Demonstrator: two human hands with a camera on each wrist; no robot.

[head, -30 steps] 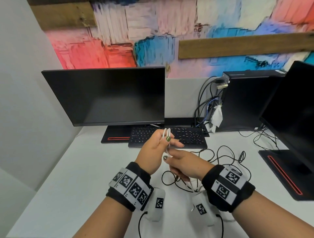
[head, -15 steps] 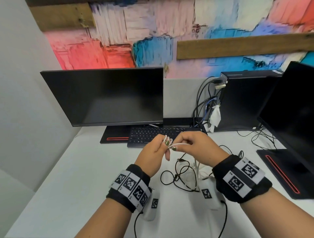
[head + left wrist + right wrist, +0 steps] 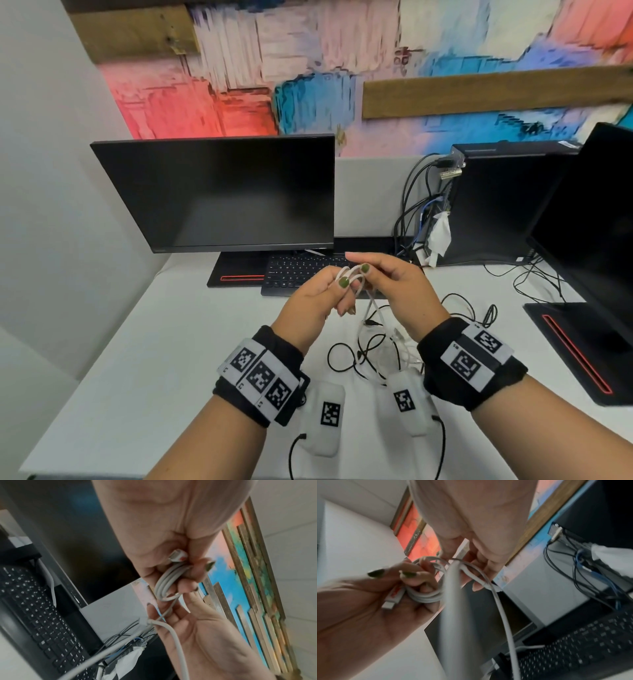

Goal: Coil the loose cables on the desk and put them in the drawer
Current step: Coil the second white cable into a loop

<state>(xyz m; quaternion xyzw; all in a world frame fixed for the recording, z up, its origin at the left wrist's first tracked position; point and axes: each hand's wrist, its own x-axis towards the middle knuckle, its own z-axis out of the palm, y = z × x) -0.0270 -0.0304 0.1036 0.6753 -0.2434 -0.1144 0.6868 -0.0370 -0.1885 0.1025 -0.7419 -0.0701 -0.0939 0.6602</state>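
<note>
Left hand [image 3: 317,294] pinches smooth white cable [image 3: 165,584] loops; right hand [image 3: 394,287] grips strand.

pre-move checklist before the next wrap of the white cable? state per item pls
1. Left hand pinches the coil: ok.
2. Right hand holds the free run of the white cable: ok.
3. Plug tucked against the left palm: ok.
4. White tail clear of the black cables on the desk: not ok, they overlap.
5. Length left to wrap: cannot tell.
6. Drawer open and within reach: cannot tell, not in view.
</note>
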